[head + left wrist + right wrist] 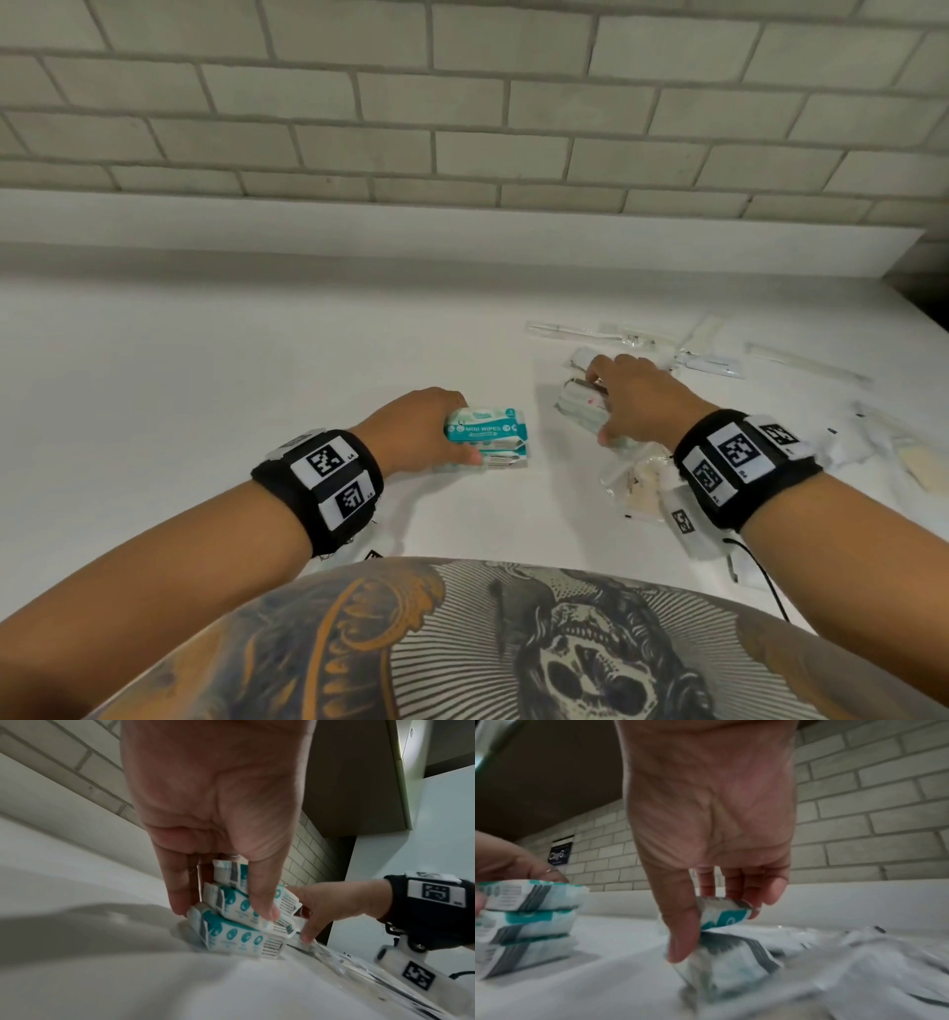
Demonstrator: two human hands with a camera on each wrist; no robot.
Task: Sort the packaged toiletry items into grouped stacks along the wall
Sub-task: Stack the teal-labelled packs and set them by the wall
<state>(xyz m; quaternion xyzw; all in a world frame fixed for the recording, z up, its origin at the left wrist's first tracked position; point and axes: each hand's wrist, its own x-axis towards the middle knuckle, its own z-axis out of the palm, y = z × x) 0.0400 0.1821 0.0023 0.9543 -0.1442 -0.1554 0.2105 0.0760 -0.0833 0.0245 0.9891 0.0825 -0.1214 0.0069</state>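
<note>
The right hand (pixel 637 401) covers most of the wipe packs (pixel 583 408) beneath it. In the right wrist view those packs (pixel 729 963) smear into blur. The clear sachets (pixel 708 360) beyond show no legible contents.

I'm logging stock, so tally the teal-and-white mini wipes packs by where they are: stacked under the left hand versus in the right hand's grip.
Teal-and-white mini wipes packs stacked under the left hand: 3
Teal-and-white mini wipes packs in the grip of the right hand: 2 visible
Total: 5
The clear-wrapped items to the right are too blurred to count.
</note>
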